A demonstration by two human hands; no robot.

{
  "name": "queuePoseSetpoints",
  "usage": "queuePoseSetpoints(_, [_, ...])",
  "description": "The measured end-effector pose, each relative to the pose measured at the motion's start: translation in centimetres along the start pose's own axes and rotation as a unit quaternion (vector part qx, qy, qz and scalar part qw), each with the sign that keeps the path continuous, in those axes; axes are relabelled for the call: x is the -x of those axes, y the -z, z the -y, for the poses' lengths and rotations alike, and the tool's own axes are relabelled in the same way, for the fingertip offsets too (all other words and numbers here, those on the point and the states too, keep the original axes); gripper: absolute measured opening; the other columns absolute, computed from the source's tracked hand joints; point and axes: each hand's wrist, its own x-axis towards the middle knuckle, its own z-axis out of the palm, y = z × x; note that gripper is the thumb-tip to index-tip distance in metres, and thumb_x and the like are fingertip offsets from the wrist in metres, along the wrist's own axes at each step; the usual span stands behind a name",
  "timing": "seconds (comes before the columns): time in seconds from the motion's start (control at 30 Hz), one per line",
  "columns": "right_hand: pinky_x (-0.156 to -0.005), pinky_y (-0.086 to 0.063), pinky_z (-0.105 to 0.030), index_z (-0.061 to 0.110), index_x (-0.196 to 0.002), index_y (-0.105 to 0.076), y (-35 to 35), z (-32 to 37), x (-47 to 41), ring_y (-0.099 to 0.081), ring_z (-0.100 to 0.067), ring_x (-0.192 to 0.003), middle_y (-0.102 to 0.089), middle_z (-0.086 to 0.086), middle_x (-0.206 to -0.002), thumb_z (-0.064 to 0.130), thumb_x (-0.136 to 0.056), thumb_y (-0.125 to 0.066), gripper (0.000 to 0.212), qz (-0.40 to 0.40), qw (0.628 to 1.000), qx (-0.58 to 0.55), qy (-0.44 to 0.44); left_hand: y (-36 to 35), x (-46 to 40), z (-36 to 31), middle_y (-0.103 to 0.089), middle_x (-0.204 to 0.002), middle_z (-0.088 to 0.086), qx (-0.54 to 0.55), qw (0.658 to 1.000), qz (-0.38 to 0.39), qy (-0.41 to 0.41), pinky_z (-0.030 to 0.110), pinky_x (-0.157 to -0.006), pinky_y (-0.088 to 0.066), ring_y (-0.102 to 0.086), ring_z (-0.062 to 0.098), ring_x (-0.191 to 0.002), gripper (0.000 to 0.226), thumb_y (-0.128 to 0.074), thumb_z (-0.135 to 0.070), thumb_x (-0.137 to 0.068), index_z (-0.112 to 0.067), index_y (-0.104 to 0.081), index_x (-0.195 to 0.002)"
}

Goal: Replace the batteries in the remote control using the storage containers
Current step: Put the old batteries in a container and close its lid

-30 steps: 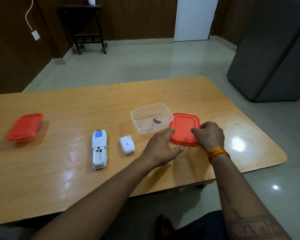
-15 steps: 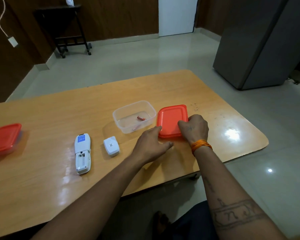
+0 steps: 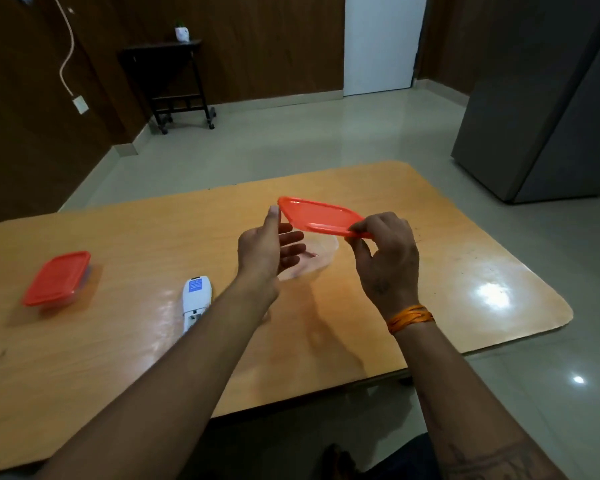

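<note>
My right hand [image 3: 383, 258] pinches the near edge of a red lid [image 3: 317, 218] and holds it tilted in the air above the clear open container [image 3: 321, 256]. My left hand [image 3: 271, 249] is raised beside the lid's left corner, fingers spread, thumb tip at the lid's edge. The container is mostly hidden behind my hands; something reddish lies inside it. The white remote [image 3: 195, 299] lies face down on the table with its battery bay open, partly covered by my left forearm. The remote's battery cover is hidden.
A second container with a red lid [image 3: 58, 278] stands closed at the table's left. The wooden table [image 3: 447, 271] has rounded corners, its near edge close to my knees. A grey cabinet [image 3: 548, 109] stands on the floor at the right.
The red lid has been lifted off the table by my right hand and now hangs tilted over the clear container. My left hand rose from the table to the lid's left corner.
</note>
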Motion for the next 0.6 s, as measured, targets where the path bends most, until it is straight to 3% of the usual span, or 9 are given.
queuePoseSetpoints(0.13, [-0.074,-0.049,-0.035,0.008,-0.092,-0.075,-0.9,0.1,0.0,-0.060,-0.030,-0.093,-0.068,-0.010,-0.102,0.002,-0.084,-0.078,0.010,0.027,0.999,-0.030,0.000,2.1,-1.6,-0.7,-0.064,-0.070,0.009,0.016,1.000,-0.015,-0.005,0.023,-0.044,-0.050,-0.057,0.014,-0.043,0.028,-0.077,-0.029,-0.094,-0.003,-0.069,-0.089])
queuePoseSetpoints(0.27, [-0.091,-0.052,-0.034,0.008,-0.106,-0.078,-1.8,0.9,0.0,-0.060,-0.029,-0.118,-0.063,-0.015,-0.127,-0.005,-0.083,-0.063,0.030,0.048,0.994,-0.069,-0.073,3.7,-2.8,-0.1,-0.070,-0.073,0.012,-0.025,0.999,-0.030,-0.019,0.024,-0.049,-0.056,-0.064,0.014,-0.045,0.014,-0.079,-0.010,-0.089,0.000,-0.069,-0.090])
queuePoseSetpoints(0.33, [-0.091,-0.053,-0.030,0.010,-0.116,-0.076,-2.4,1.3,-0.3,-0.063,-0.024,-0.113,-0.063,-0.013,-0.128,0.005,-0.092,-0.058,0.030,0.040,0.977,-0.103,-0.181,4.2,-3.4,0.1,-0.072,-0.075,0.013,-0.030,0.999,-0.035,-0.020,0.025,-0.050,-0.056,-0.067,0.016,-0.048,0.013,-0.079,-0.011,-0.090,-0.001,-0.070,-0.089])
queuePoseSetpoints(0.43, [-0.086,-0.061,-0.042,0.013,-0.114,-0.079,-3.5,1.3,-0.4,-0.072,-0.022,-0.092,-0.076,-0.004,-0.105,0.036,-0.096,-0.060,0.034,0.052,0.944,-0.143,-0.292,5.0,-4.1,0.6,-0.074,-0.081,0.015,-0.053,0.998,-0.025,-0.033,0.028,-0.053,-0.058,-0.071,0.020,-0.054,0.012,-0.078,-0.011,-0.091,-0.003,-0.071,-0.088])
queuePoseSetpoints(0.5, [-0.082,-0.064,-0.046,0.013,-0.109,-0.081,-4.2,1.2,-0.2,-0.075,-0.024,-0.087,-0.078,-0.002,-0.095,0.033,-0.090,-0.068,0.031,0.061,0.931,-0.157,-0.324,5.4,-4.8,1.3,-0.077,-0.084,0.015,-0.144,0.985,-0.043,-0.087,0.034,-0.058,-0.062,-0.074,0.025,-0.061,0.012,-0.078,-0.015,-0.092,-0.008,-0.072,-0.084])
queuePoseSetpoints(0.6, [-0.084,-0.065,-0.046,0.011,-0.110,-0.082,-5.2,1.4,-0.7,-0.075,-0.024,-0.091,-0.079,-0.003,-0.097,0.020,-0.087,-0.071,0.027,0.065,0.926,-0.149,-0.340,5.9,-6.0,2.1,-0.076,-0.069,0.008,-0.349,0.913,-0.083,-0.196,0.039,-0.067,-0.064,-0.074,0.026,-0.062,0.021,-0.078,-0.030,-0.090,-0.012,-0.078,-0.078])
